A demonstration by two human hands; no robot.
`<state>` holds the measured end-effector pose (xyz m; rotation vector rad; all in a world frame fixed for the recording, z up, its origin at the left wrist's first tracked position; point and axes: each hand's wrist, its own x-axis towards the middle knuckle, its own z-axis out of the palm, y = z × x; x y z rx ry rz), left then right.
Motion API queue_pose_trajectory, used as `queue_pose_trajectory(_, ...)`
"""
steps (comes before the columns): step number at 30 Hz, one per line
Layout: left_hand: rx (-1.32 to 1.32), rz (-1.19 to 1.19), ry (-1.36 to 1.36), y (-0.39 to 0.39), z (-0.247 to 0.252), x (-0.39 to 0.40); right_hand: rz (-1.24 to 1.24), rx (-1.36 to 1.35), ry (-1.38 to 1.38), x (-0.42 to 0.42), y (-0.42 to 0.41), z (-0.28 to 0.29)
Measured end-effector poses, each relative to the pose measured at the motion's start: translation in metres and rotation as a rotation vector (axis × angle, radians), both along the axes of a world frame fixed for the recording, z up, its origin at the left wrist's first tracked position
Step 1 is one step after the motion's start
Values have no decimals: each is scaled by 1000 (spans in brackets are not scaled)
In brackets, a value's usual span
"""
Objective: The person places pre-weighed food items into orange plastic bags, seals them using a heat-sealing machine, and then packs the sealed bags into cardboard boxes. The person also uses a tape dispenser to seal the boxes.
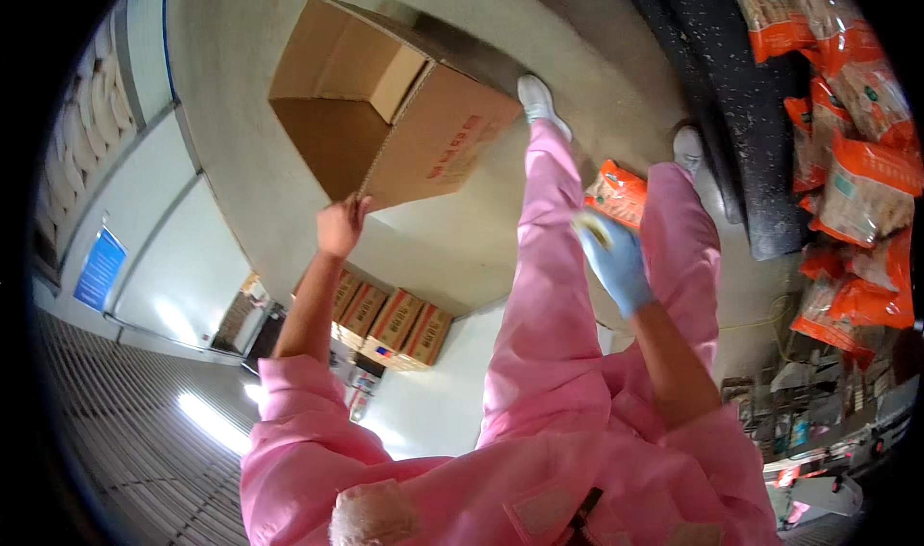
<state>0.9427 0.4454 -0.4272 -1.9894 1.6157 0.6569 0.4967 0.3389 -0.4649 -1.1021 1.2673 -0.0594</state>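
A large open cardboard box [465,124] with red print stands on the floor, its opening turned towards the upper left. My bare left hand [341,227] grips the box's near corner edge, fingers closed over the cardboard. My right hand [613,257], in a light blue glove, hangs over the gap between my legs. Something yellowish shows at its fingers, but blur hides what it is and whether it is held. Just past that hand, an orange and clear plastic food bag [617,194] lies on the floor between my legs.
Several similar orange bags [866,192] are heaped at the right, beside a black belt-like surface [758,135]. Stacked printed cartons [397,322] stand behind my left arm. White sacks [90,113] are piled at the far left beyond the wall panels [162,149].
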Motion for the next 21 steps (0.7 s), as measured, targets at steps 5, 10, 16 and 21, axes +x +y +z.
queue_pose_trajectory(5,-100,457,161,70,-4,-128,251,-325,-45,38,-42,-50)
queue_pose_trajectory(10,-182,712,331,151,-22,-217,435,-690,-75,65,-63,-84)
queue_pose_trajectory(16,-217,902,462,200,-28,-264,601,-655,-380,74,-20,-117)
queue_pose_trajectory(21,-296,935,506,250,-53,-265,401,-851,-162,75,22,-73)
